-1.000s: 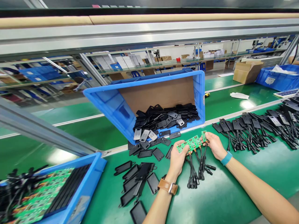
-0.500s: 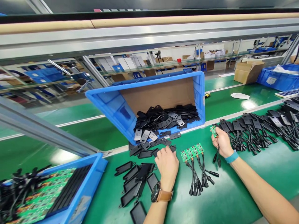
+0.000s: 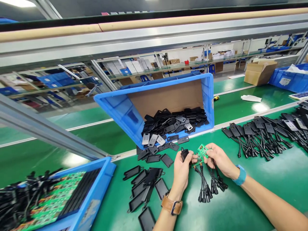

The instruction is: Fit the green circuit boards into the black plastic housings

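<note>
My left hand (image 3: 181, 173) is closed around a small black plastic case (image 3: 184, 154) with a loop at its end. Pinched in my right hand (image 3: 221, 160) is a small green circuit board (image 3: 202, 151), tilted up, its black cables trailing below the fingers. The two hands almost meet, with the board close to the case. Below them, more green boards lie on the table, partly hidden by my fingers, and their black cables (image 3: 203, 189) spread toward me. Left of my left hand, open black cases (image 3: 140, 191) lie loosely scattered.
A tipped blue bin (image 3: 154, 84) spills black covers (image 3: 168, 129) onto the green table (image 3: 183, 211). At lower left, another blue bin (image 3: 106, 179) holds boards and cables. Cased units with cables (image 3: 255, 134) lie in a row at right. A white glove (image 3: 251, 98) rests behind.
My left hand has lifted a black case from the pile and moved right. My right hand has brought the circuit board left, over the other boards. The view has shifted slightly.
</note>
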`<control>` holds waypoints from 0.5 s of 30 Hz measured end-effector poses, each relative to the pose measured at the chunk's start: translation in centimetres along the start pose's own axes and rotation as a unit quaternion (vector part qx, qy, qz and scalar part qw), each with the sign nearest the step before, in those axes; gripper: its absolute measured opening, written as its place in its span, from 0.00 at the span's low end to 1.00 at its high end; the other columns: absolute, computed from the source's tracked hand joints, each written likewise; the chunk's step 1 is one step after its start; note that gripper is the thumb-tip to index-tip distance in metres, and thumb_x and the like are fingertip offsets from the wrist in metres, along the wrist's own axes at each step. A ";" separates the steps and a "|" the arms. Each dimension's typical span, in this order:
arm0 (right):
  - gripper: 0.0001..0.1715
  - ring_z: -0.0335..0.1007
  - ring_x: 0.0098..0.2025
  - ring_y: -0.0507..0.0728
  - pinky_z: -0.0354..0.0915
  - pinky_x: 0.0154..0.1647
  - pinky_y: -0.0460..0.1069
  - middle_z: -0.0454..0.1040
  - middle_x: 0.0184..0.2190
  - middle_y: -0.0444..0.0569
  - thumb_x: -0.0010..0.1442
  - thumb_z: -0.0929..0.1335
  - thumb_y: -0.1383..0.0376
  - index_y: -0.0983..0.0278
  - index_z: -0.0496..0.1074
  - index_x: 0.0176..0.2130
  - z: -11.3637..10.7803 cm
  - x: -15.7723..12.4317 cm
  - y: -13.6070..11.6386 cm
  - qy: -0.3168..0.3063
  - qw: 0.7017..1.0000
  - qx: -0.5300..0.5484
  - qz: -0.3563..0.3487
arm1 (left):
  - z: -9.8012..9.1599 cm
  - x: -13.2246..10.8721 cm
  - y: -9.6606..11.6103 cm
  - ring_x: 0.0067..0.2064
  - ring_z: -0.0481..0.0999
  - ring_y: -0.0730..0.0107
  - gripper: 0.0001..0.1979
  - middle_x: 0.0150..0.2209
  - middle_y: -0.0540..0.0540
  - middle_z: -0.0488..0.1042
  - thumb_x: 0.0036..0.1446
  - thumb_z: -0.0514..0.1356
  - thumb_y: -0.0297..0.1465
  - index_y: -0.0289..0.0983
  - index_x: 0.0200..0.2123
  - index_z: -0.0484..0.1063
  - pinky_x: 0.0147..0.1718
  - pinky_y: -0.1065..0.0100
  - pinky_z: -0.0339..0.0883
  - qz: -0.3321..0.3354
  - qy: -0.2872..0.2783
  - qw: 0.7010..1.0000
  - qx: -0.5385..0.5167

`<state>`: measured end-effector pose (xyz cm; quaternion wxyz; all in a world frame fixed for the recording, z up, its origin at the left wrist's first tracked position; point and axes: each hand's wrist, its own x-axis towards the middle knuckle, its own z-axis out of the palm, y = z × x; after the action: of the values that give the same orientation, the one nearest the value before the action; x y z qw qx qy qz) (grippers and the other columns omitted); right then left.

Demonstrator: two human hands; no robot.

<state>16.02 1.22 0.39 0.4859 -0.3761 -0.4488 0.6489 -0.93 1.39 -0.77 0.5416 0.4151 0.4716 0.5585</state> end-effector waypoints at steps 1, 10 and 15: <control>0.17 0.59 0.16 0.46 0.52 0.16 0.41 0.73 0.24 0.41 0.61 0.67 0.53 0.62 0.61 0.40 0.3 -0.1 0.1 -0.016 1.000 0.001 -0.007 | 0.4 -0.3 -0.1 0.29 0.71 0.71 0.16 0.29 0.49 0.72 0.54 0.66 0.41 0.36 0.38 0.68 0.32 0.67 0.65 -0.010 -0.011 0.999 -0.045; 0.25 0.58 0.15 0.46 0.51 0.16 0.42 0.75 0.26 0.44 0.60 0.71 0.48 0.64 0.63 0.42 0.8 -0.6 1.2 -0.064 0.995 0.066 0.036 | 1.2 -1.2 -0.5 0.25 0.56 0.79 0.26 0.24 0.56 0.57 0.54 0.68 0.40 0.31 0.51 0.70 0.25 0.72 0.52 -0.081 -0.134 0.968 -0.198; 0.26 0.59 0.15 0.46 0.51 0.15 0.42 0.75 0.27 0.45 0.60 0.69 0.47 0.63 0.62 0.44 0.9 -0.8 0.7 -0.077 0.993 0.060 0.062 | 1.1 -1.3 -0.2 0.25 0.54 0.79 0.23 0.23 0.55 0.57 0.53 0.69 0.41 0.33 0.47 0.73 0.25 0.72 0.51 -0.077 -0.143 0.966 -0.200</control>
<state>15.16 0.16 0.06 0.4305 -0.3220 -0.4214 0.7303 0.30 0.23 -0.62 0.7164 0.3363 0.2986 0.5333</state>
